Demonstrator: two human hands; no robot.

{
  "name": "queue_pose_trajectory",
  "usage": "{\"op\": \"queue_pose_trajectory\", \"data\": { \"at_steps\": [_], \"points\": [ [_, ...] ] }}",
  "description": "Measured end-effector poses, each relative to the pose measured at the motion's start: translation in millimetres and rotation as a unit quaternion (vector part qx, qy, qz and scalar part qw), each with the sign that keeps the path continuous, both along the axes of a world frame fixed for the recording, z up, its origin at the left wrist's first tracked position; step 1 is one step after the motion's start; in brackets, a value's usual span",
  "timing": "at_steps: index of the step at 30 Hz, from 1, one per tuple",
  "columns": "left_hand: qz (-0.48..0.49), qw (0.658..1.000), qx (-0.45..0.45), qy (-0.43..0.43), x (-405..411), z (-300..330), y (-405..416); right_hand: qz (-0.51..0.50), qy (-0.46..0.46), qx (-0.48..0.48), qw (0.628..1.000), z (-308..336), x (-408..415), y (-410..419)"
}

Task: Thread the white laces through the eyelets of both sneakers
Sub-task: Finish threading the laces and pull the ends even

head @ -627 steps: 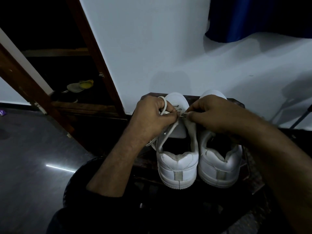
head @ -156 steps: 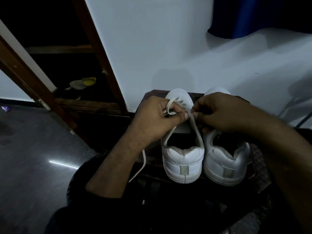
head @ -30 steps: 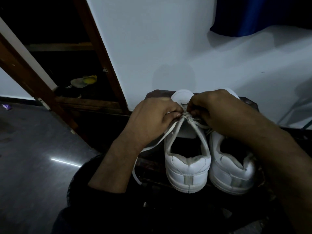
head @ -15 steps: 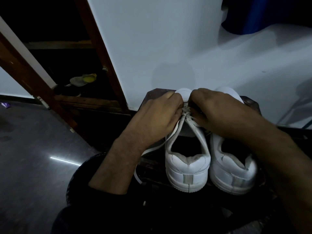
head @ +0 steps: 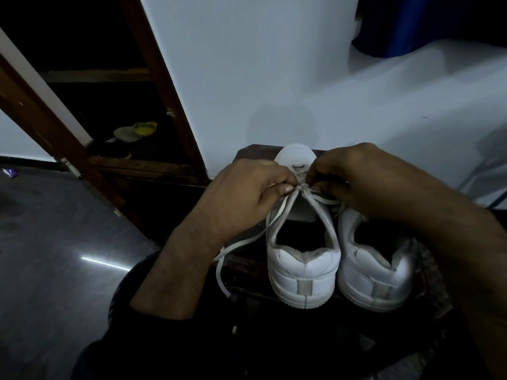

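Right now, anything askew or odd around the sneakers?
One thing: a loose end of the white lace trails off the left sneaker, hanging over the dark stand's edge under the left hand. Both hands pinch lace at the eyelets; the right hand covers the right sneaker. No visible damage.

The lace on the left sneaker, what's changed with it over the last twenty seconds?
Lace now hangs free below the left hand, where it earlier looped over that hand. Both hands, right hand too, still pinch it over the left sneaker. Right sneaker stays beside it.
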State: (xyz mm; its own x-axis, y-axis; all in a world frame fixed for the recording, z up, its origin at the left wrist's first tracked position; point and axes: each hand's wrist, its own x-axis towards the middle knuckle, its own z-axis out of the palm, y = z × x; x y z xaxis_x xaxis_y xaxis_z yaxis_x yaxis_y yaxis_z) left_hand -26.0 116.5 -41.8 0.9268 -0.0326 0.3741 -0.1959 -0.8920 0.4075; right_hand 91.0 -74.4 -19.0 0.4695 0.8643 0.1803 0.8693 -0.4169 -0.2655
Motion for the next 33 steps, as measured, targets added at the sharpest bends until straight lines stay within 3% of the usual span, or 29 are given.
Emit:
{"op": "queue_pose_trajectory", "data": {
  "at_steps": [7, 19, 28, 33],
  "points": [
    [0.017, 0.996, 0.09, -0.007, 1, 4, -10, 0.031, -0.059, 0.01, 0.998, -1, -4, 0],
    [0.014, 0.995, 0.085, -0.048, 2, 7, -17, 0.028, -0.083, 0.021, 0.996, 4, -13, 4],
    [-0.012, 1.0, -0.021, 0.018, -8, 5, 0, 0.049, -0.006, -0.001, 0.999, 8, -5, -4],
    [0.051, 0.996, 0.01, 0.069, -16, 6, -3, 0.035, 0.0, -0.05, 0.998, 4, -7, -12]
  ]
}}
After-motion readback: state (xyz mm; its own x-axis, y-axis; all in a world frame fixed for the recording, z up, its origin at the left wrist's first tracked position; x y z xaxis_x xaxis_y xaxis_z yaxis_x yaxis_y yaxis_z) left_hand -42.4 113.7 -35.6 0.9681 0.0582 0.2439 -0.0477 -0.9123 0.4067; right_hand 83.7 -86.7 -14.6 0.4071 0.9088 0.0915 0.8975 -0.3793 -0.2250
